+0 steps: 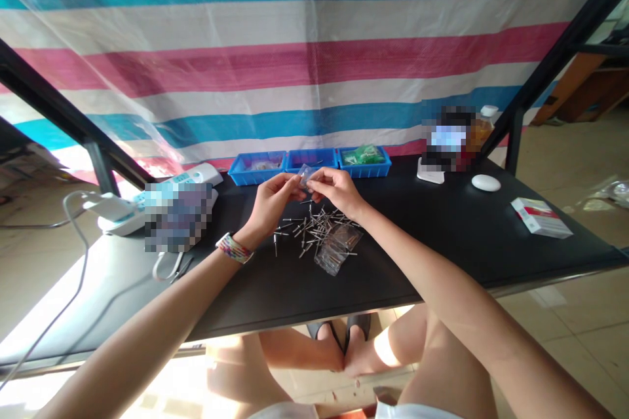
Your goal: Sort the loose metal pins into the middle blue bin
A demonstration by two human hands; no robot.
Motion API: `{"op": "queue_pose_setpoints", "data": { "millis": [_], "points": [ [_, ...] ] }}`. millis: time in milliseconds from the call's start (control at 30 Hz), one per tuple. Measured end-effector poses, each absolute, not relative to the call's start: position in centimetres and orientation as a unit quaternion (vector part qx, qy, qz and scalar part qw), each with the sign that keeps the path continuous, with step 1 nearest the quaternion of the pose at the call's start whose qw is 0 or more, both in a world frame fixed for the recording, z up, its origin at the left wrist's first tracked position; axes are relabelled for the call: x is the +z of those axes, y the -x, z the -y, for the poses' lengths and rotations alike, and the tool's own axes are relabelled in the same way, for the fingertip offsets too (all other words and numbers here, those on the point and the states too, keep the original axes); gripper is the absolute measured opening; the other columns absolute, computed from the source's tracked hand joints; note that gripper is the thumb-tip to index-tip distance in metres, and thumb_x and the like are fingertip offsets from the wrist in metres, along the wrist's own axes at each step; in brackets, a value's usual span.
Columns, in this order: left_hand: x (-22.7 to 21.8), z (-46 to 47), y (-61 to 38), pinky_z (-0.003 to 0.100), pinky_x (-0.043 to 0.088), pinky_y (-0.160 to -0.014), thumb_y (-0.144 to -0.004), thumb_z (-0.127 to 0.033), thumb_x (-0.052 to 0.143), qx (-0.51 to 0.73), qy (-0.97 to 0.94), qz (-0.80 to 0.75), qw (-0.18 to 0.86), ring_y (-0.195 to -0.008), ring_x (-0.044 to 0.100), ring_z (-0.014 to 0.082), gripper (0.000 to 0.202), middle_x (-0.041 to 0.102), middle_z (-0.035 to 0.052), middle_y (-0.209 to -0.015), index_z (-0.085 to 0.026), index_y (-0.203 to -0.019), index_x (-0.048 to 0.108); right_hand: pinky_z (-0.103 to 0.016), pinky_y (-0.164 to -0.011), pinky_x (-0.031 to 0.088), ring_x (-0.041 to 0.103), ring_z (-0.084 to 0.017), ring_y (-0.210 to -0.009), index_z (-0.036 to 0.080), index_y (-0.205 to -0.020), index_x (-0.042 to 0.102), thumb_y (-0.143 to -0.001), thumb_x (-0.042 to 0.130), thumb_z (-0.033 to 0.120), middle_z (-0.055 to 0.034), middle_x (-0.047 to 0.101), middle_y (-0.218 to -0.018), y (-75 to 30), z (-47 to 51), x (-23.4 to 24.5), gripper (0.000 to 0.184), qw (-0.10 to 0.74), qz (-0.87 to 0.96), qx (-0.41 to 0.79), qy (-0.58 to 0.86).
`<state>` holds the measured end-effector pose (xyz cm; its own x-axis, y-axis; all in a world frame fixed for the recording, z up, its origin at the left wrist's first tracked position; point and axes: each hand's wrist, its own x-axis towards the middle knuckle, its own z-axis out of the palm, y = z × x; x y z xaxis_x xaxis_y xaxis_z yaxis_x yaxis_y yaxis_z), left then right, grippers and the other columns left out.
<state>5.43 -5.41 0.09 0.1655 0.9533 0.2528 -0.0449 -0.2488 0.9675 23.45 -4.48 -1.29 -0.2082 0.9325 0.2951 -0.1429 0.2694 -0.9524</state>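
Note:
Between my fingertips, above the table, is a small clear plastic bag [306, 174]. My left hand [276, 200] pinches its left side, and my right hand [339, 188] grips its right side. What the bag holds, if anything, is too small to make out. Just below my hands lies a loose pile of metal pop rivets [314, 228] on the black table [407, 242]. More clear bags with rivets inside [334, 255] rest at the pile's near right side. Behind my hands stand three blue bins: the left bin [246, 177], the middle bin [328, 170] and the right bin [378, 169].
Green packets [363, 155] fill the right bin. To the left are a white power strip [199, 175] and a cable [81, 262]. On the right sit a white oval case [486, 183], a small box [540, 217] and a bottle [484, 124]. A striped sheet [236, 72] hangs behind.

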Motion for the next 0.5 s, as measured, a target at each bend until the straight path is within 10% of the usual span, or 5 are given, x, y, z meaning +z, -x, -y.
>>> {"op": "queue_pose_setpoints", "data": {
  "millis": [233, 500],
  "points": [
    [0.3, 5.2, -4.7, 0.026, 0.047, -0.056, -0.092, -0.057, 0.068, 0.503, -0.608, -0.418, 0.451, -0.052, 0.056, 0.013, 0.048, 0.058, 0.0, -0.057, -0.02, -0.065, 0.057, -0.032, -0.067, 0.054, 0.065, -0.018, -0.071, 0.022, -0.087, 0.071, -0.093, 0.073, 0.041, -0.0028, 0.07, -0.082, -23.7, 4.7, -1.5, 0.02, 0.556, 0.684, 0.301, 0.364],
    [0.2, 5.0, -4.6, 0.029, 0.053, -0.058, -0.088, -0.067, 0.067, 0.465, -0.59, -0.41, 0.517, -0.065, 0.071, 0.0198, 0.055, 0.078, 0.0131, -0.084, -0.013, -0.084, 0.075, -0.03, -0.075, 0.051, 0.063, -0.018, -0.078, 0.024, -0.103, 0.079, -0.106, 0.06, 0.033, -0.0058, 0.068, -0.096, -24.6, 5.6, -1.3, 0.021, 0.48, 0.795, 0.086, 0.361]
  ]
}}
